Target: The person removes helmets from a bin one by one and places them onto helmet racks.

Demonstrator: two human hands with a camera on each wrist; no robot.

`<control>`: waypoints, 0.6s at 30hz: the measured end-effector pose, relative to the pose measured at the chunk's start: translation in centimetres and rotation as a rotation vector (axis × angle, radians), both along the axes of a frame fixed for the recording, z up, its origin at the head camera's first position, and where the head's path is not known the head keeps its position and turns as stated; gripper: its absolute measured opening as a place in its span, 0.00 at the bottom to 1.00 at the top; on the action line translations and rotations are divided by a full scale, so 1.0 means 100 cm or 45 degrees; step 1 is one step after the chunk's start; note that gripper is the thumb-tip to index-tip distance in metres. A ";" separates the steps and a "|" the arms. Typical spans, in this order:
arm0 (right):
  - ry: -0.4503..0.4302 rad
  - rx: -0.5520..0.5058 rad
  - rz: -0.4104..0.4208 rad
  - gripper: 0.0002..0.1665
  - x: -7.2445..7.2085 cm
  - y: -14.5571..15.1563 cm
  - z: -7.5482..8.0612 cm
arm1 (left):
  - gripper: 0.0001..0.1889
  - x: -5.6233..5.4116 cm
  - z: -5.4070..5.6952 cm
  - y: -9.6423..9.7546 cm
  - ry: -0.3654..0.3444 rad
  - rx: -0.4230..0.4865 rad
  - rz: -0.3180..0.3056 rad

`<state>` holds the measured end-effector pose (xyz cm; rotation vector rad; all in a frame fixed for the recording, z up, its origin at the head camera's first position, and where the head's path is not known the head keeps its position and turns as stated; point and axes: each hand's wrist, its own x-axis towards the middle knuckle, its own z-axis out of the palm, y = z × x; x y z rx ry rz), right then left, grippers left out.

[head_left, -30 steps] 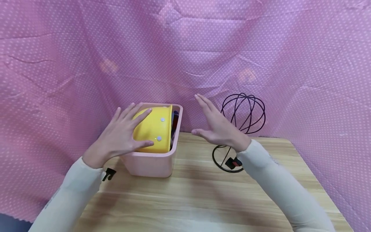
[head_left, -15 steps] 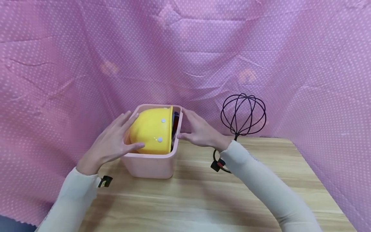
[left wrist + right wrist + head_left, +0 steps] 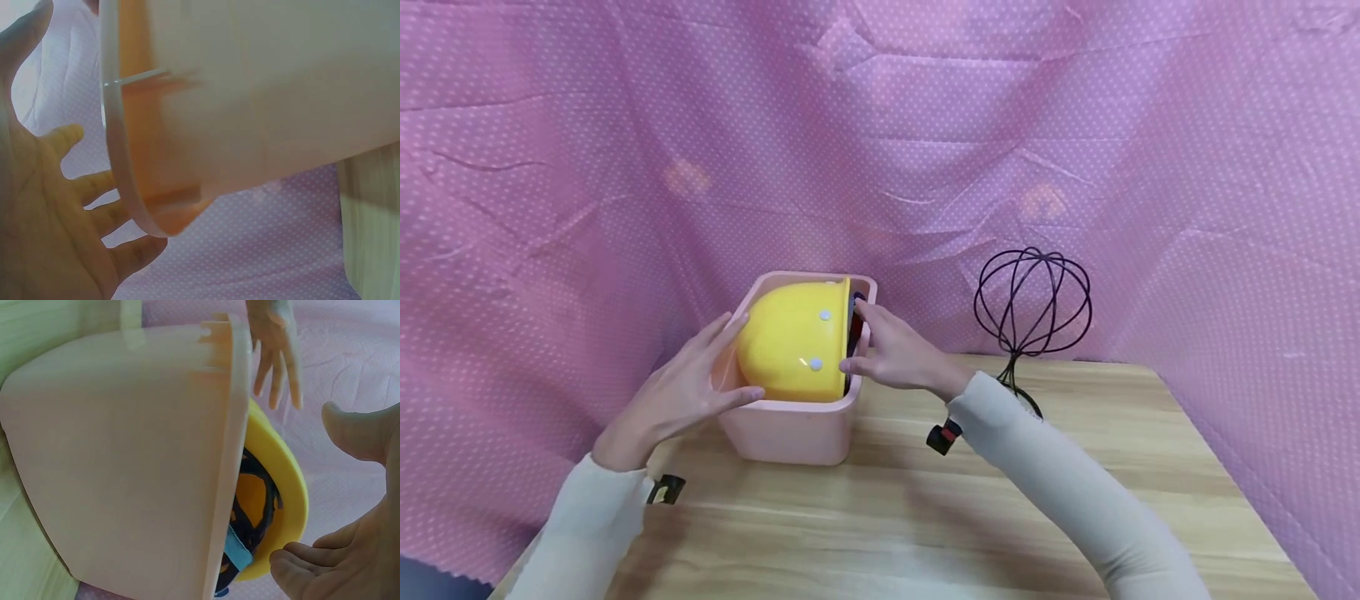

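Observation:
A yellow hard hat [image 3: 790, 342] lies on its side in a pink plastic bin [image 3: 786, 440], its brim facing right. Inside its shell, the right wrist view shows dark harness straps [image 3: 269, 500] and a light blue band [image 3: 237, 549]. My left hand [image 3: 677, 396] is at the bin's left side with fingers spread; in the left wrist view its fingertips are close to the rim [image 3: 115, 125]. At the brim side is my right hand [image 3: 898, 352], thumb and fingers apart. Its fingertips are near the brim; I cannot tell whether they touch it.
A black wire stand [image 3: 1033, 308] with a round cage top stands at the table's right rear. Pink dotted cloth [image 3: 880, 167] hangs behind and along the sides. The wooden table [image 3: 865, 533] extends in front of the bin. Dark items show beside the brim inside the bin.
My right hand has moved left, from above the table to the hat's brim. The left hand has drawn back left and down from over the hat to the rim. Hat and bin stay put.

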<state>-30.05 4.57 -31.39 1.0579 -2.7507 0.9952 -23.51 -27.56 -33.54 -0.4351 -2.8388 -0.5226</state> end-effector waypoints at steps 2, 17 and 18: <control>-0.012 0.014 0.000 0.58 0.001 -0.003 -0.002 | 0.56 0.001 -0.003 -0.001 -0.007 0.015 -0.011; -0.178 0.131 0.015 0.53 0.001 -0.014 -0.010 | 0.57 0.003 -0.022 -0.007 0.062 0.076 -0.069; -0.181 0.144 0.006 0.53 0.002 -0.014 -0.010 | 0.56 0.003 -0.023 -0.007 0.065 0.085 -0.073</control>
